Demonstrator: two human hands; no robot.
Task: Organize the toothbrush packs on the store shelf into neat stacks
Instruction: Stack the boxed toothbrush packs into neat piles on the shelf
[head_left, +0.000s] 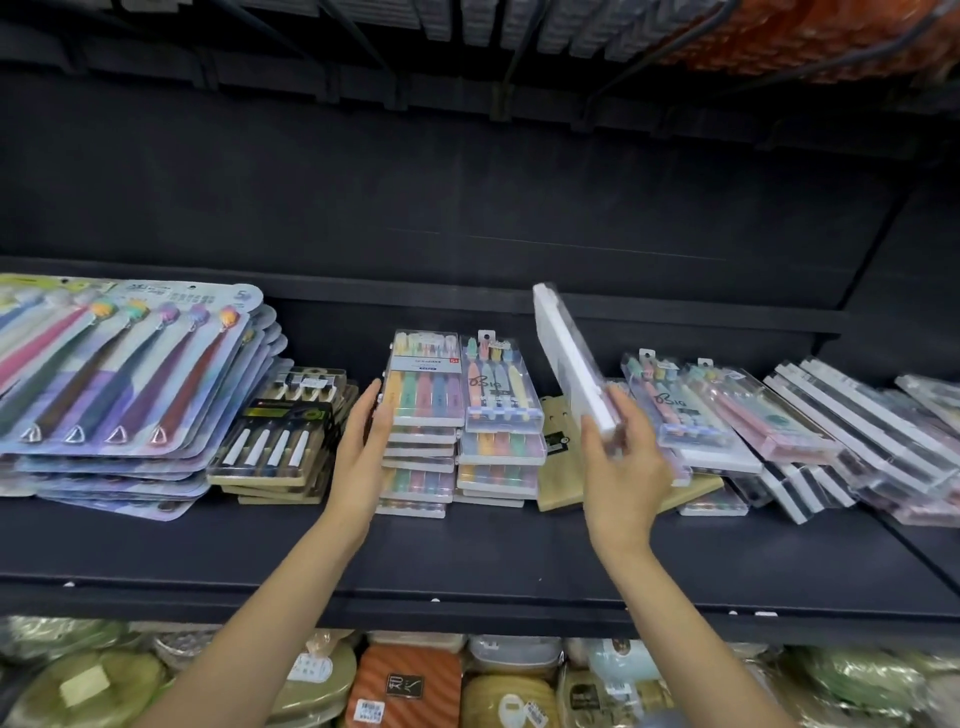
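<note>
White and flat, a slim rectangular toothbrush pack in clear plastic is pinched at its near end by the curled fingers and thumb of the right hand; it stands on edge, tilted, with its long axis running up and away from the fingertips toward the dark back wall. Its printed face is turned from view, so what it holds cannot be made out.

Just left of those fingers stand two neat stacks of glossy clear boxes with pastel brushes: the taller left stack and the right stack. The left hand lies with straight fingers flat against the taller stack's left side.

Beyond the right fingers, a loose slanted heap of clear and black-and-white striped packs spreads to the frame's edge, where it is cut off; tan cardboard shows beneath it.

Left of the left hand sit black-and-tan boxes of dark brushes, then large rounded blister cards fanned in a pile, partly cropped.

All rest on a matte black metal shelf.
</note>
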